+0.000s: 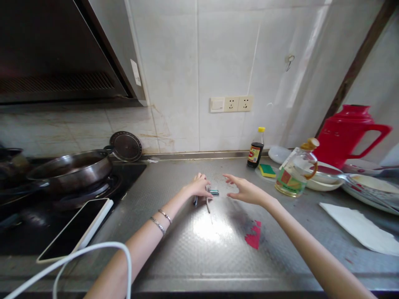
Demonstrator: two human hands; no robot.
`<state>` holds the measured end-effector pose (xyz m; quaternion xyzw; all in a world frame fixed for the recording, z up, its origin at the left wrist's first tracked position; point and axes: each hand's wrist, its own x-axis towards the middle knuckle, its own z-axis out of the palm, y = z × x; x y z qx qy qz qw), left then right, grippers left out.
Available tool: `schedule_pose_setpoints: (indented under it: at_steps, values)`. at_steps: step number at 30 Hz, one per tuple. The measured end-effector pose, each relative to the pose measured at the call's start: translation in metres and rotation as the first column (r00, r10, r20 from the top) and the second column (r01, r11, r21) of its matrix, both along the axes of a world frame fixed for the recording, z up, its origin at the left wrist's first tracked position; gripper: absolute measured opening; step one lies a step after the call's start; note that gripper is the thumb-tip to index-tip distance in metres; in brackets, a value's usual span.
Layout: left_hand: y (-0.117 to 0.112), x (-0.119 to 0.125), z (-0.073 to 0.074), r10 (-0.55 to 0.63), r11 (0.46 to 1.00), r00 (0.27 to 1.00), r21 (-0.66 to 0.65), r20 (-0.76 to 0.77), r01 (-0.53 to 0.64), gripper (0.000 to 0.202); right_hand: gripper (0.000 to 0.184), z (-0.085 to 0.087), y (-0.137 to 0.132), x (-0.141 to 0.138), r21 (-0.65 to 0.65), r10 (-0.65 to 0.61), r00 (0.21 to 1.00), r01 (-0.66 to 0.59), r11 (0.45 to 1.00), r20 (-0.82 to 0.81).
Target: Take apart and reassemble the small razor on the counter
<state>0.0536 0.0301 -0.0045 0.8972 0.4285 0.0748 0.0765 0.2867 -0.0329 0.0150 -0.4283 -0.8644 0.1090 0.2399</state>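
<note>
My left hand (199, 186) is low over the middle of the steel counter, its fingers curled down around small items. A short shiny teal piece (214, 192) sticks out to the right of its thumb. Below the palm a thin grey-brown strip (208, 206) hangs or lies, and a small dark piece (195, 201) shows on the left. What the fingers grip is mostly hidden. To the right, my right hand (245, 190) hovers with thumb and fingers spread, nothing between them, apart from the teal piece. A torn red scrap (254, 236) lies nearer me on the counter.
At left, a pan (71, 168) stands on the black stove, with a phone (76, 230) and white cable (102, 246) nearer. At right are a sauce bottle (255, 153), sponge (267, 170), oil jug (292, 176), red thermos (346, 135), dishes and white paper (358, 228).
</note>
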Motion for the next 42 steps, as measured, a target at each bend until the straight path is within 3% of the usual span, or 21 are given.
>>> schedule_pose_setpoints:
  at_steps: [4, 8, 10, 15, 21, 42]
  values:
    - [0.003, -0.013, 0.005, 0.039, 0.994, 0.979, 0.092, 0.201, -0.059, 0.043, 0.041, -0.013, 0.016, 0.008, 0.035, -0.104, 0.992, 0.107, 0.994, -0.076]
    - [0.011, -0.037, 0.003, 0.24, 0.947, 0.88, 0.099, 0.411, -0.304, 0.025, 0.011, -0.027, 0.03, 0.012, 0.057, -0.358, 0.933, 0.357, 0.932, 0.02]
    - [0.013, -0.052, -0.003, 0.36, 0.914, 0.816, 0.005, 0.451, -0.406, 0.031, 0.01, -0.032, 0.034, 0.01, 0.028, -0.47, 0.877, 0.47, 0.882, 0.096]
    - [0.013, -0.082, -0.025, 0.418, 0.898, 0.781, -0.078, 0.464, -0.434, 0.033, 0.015, -0.044, 0.041, 0.0, -0.044, -0.599, 0.765, 0.625, 0.78, 0.236]
    - [0.009, -0.093, -0.04, 0.434, 0.894, 0.756, -0.128, 0.49, -0.43, 0.035, 0.024, -0.055, 0.041, -0.008, 0.005, -0.642, 0.713, 0.668, 0.744, 0.282]
    - [0.001, -0.089, -0.046, 0.4, 0.894, 0.826, 0.032, 0.397, -0.448, 0.031, 0.025, -0.056, 0.036, -0.01, -0.004, -0.612, 0.738, 0.639, 0.769, 0.284]
